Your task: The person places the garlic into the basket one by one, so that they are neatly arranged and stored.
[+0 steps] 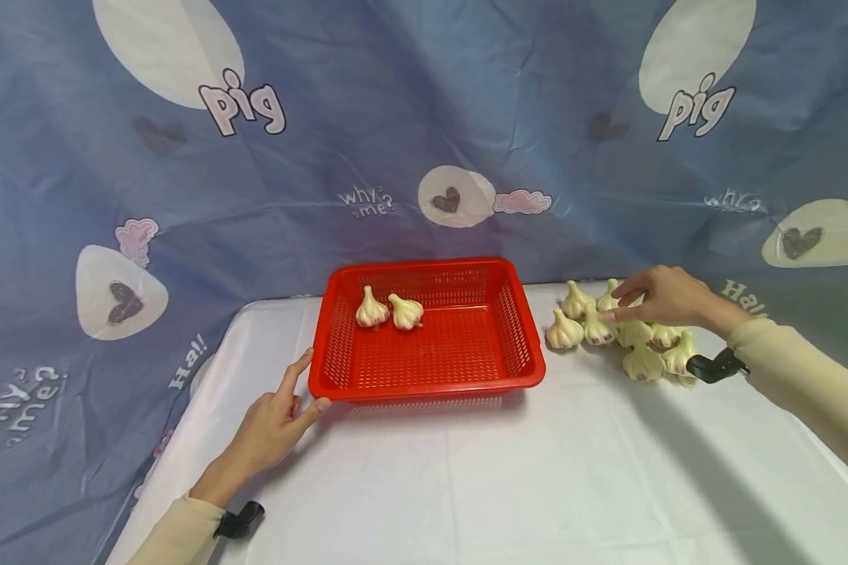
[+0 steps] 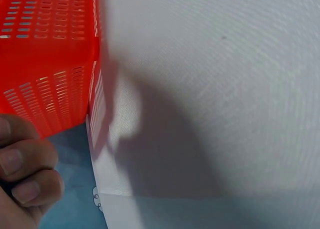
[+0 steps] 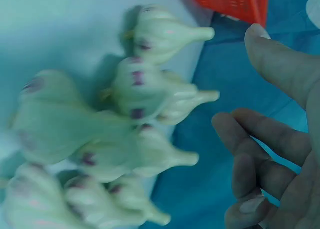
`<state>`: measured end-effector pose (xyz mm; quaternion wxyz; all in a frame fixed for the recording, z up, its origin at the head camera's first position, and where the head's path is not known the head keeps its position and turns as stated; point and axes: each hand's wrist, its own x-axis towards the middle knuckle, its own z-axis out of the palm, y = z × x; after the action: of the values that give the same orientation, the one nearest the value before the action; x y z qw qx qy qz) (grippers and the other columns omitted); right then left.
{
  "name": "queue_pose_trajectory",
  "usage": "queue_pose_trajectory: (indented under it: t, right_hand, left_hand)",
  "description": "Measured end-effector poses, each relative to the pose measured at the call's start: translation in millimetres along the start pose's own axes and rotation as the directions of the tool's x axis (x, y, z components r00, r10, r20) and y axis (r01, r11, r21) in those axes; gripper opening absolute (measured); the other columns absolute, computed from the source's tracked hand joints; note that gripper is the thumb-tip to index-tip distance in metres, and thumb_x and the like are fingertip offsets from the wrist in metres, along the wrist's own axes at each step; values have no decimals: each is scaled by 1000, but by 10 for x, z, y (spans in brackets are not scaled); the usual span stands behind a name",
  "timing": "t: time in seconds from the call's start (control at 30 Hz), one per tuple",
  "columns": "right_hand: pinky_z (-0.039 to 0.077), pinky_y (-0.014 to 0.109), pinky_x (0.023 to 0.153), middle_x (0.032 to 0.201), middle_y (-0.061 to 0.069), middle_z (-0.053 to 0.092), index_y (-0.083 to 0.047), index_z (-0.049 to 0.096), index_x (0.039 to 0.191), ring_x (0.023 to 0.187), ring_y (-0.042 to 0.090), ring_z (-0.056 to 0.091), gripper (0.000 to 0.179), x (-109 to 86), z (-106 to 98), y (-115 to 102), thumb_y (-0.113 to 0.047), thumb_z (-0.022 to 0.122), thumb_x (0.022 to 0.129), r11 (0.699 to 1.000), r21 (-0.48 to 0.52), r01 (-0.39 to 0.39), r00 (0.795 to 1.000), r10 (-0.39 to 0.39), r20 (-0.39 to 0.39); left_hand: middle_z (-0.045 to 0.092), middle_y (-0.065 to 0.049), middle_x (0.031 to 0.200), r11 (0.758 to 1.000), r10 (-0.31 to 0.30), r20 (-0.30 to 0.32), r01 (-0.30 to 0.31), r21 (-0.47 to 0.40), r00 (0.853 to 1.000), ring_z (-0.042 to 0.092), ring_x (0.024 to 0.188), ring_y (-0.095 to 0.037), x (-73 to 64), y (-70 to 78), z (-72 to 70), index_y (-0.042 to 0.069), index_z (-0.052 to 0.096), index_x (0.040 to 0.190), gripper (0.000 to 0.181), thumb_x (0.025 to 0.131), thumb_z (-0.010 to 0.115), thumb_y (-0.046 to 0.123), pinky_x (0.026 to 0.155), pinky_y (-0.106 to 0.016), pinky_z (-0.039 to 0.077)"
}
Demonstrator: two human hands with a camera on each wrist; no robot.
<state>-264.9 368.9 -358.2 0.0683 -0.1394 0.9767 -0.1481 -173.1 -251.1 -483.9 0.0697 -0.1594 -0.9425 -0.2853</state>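
Observation:
A red perforated plastic basket (image 1: 424, 390) stands on the white-covered table, with two garlic bulbs, one garlic bulb (image 1: 372, 311) beside another garlic bulb (image 1: 407, 315), at its back left. My left hand (image 1: 272, 428) touches the basket's front left corner, index finger and thumb stretched along the outside; its other fingers (image 2: 32, 159) are bent. Right of the basket lies a cluster of several garlic bulbs (image 1: 564, 333). Over that cluster hovers my right hand (image 1: 663, 298), thumb and fingers parted around nothing. The right wrist view shows the bulbs (image 3: 167, 36) apart from the fingers.
White cloth (image 1: 424, 479) covers the table. A blue printed sheet (image 1: 367, 141) hangs behind it and down its left side. Black straps (image 1: 240, 520) are worn at both wrists.

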Motion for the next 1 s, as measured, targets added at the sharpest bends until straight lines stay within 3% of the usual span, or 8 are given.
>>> queue_pose_trajectory:
  t: [0.13, 0.33, 0.57, 0.73, 0.9, 1.0]
  right_hand:
    - [58, 51, 83, 111, 10, 81, -7, 78, 122, 98, 30, 76, 53, -147, 42, 126, -48, 85, 88, 1000, -10, -2, 1000, 2, 17]
    - [59, 48, 79, 108, 12, 81, -5, 79, 119, 91, 27, 77, 50, -326, 113, 282, -42, 88, 85, 999, -37, 18, 1000, -17, 11]
    - [59, 51, 78, 106, 9, 82, -6, 79, 118, 96, 34, 77, 59, -465, 212, 369, -52, 89, 82, 999, -52, -16, 999, 18, 39]
    - [58, 49, 74, 105, 10, 82, -10, 82, 112, 96, 33, 77, 52, -542, 290, 426, -50, 90, 80, 999, -44, -31, 998, 33, 53]
    - [57, 54, 79, 109, 9, 82, -11, 82, 114, 103, 40, 74, 53, -607, 384, 476, -49, 90, 79, 998, -65, -27, 998, 30, 51]
    - [58, 54, 84, 103, 6, 82, -9, 82, 114, 101, 38, 75, 53, -629, 446, 500, -46, 92, 78, 998, -64, -5, 1000, 7, 29]
  left_hand:
    - [34, 15, 56, 1000, -5, 1, 5, -3, 1000, 27, 48, 0, -7, -5, 9, 23, 30, 167, 83, 99, 75, 39, 48, -25, 28]
    - [34, 15, 56, 1000, -1, -1, 1, -8, 1000, 26, 48, 0, -2, -6, 10, 23, 29, 168, 84, 99, 75, 38, 48, -25, 28]
    - [36, 14, 56, 1000, -11, 2, 11, -14, 1000, 29, 48, -1, -14, 9, 16, 24, 29, 168, 85, 99, 75, 38, 48, -25, 29]
    - [37, 14, 56, 1000, -16, 1, 16, -8, 1000, 30, 48, -1, -20, 16, 20, 25, 29, 168, 84, 99, 75, 38, 48, -25, 30]
    - [37, 13, 56, 1000, -22, -2, 22, -12, 1000, 30, 48, -2, -22, 23, 23, 24, 29, 168, 84, 99, 75, 38, 48, -25, 30]
    - [36, 14, 56, 1000, -20, -7, 20, -12, 1000, 30, 48, -2, -22, 25, 20, 23, 29, 168, 85, 98, 75, 37, 48, -25, 30]
